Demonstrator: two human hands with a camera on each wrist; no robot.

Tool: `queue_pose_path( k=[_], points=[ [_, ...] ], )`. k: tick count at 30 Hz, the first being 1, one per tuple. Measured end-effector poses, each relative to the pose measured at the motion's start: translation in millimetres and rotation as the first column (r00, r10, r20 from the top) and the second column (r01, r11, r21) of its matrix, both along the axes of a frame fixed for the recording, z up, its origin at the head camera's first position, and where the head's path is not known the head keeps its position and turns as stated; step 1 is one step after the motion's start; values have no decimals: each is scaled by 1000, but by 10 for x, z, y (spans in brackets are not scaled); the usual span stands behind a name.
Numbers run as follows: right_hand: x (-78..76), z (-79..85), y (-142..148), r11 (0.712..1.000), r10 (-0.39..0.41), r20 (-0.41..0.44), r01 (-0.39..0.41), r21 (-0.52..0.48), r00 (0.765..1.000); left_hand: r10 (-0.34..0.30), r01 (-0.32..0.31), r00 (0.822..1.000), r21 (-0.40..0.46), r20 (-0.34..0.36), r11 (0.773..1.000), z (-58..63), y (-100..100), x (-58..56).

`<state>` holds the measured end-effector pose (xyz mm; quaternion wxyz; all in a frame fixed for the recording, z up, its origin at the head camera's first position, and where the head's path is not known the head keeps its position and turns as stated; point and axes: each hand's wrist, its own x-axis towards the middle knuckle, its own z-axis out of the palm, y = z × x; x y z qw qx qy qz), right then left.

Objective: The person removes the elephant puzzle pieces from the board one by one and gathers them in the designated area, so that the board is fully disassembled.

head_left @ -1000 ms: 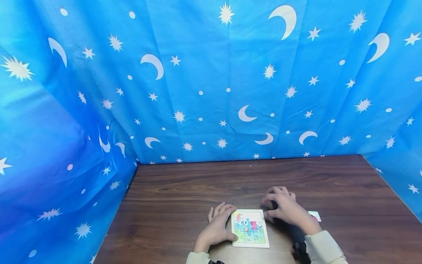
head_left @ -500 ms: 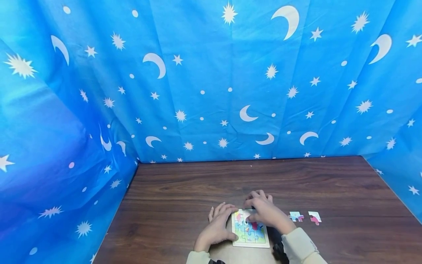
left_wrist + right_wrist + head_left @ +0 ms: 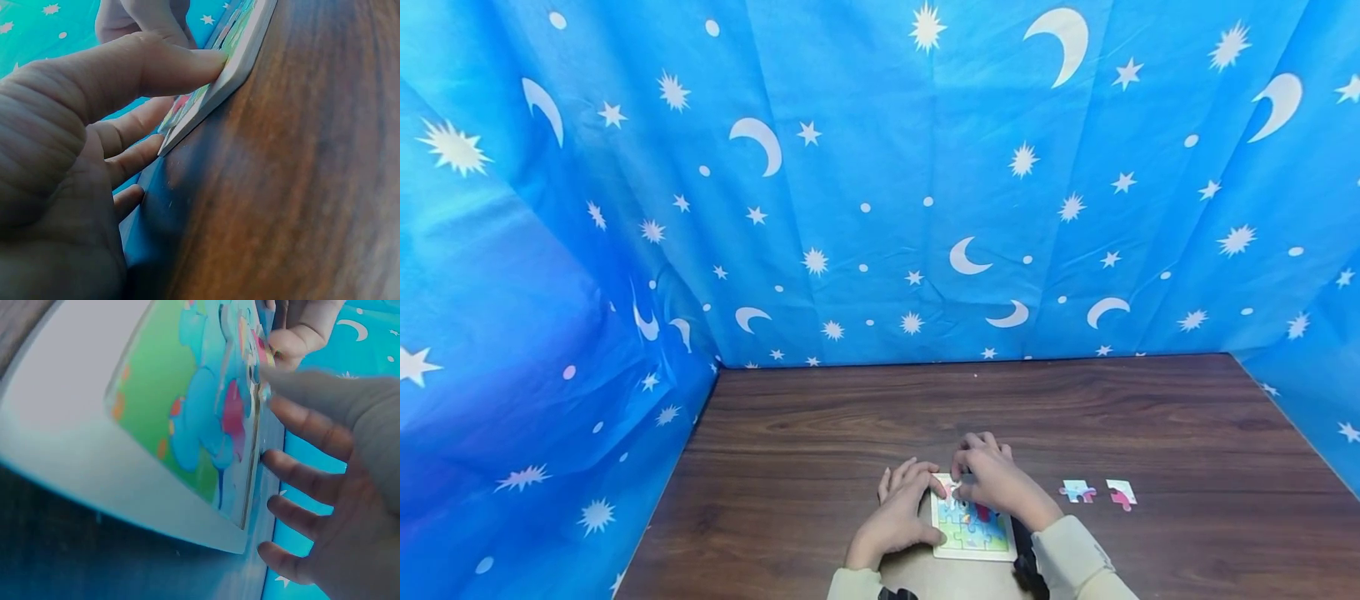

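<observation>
A small jigsaw puzzle board (image 3: 973,554) with a pale frame lies flat on the table, its picture blue, green and pink. My left hand (image 3: 897,515) holds it by the left side, thumb (image 3: 194,65) on the frame and index finger bent onto the top left corner. Over the top row, my right hand (image 3: 996,479) pinches a small puzzle piece (image 3: 956,492) between thumb and index finger, the piece mostly hidden by the fingers. In the right wrist view the other fingers (image 3: 303,478) spread beyond the board's far edge.
Two loose puzzle pieces lie to the right of the board: a blue and pink one (image 3: 1078,491) and a white and pink one (image 3: 1122,494). The brown wooden table (image 3: 820,425) meets a blue curtain (image 3: 880,242) with moons and stars at the back and sides.
My right hand has moved left from beside the board to over its top row, uncovering the two loose pieces. My left index finger has bent onto the corner of the board.
</observation>
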<state>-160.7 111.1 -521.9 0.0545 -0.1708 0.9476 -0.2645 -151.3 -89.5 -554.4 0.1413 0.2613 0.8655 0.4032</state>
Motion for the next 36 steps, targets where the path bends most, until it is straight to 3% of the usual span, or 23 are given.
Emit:
queue_pose_path(
  k=[4, 16, 36],
  points=[
    [0, -6, -25, 1000, 9, 34, -8, -28, 999, -4, 3, 1000, -9, -7, 1000, -6, 0, 0],
    [8, 7, -33, 999, 29, -9, -29, 45, 1000, -10, 9, 1000, -34, -26, 999, -7, -3, 5],
    [3, -6, 87, 975, 177, -168, -150, 161, 970, 6, -4, 999, -46, 35, 999, 8, 4, 3]
  ],
)
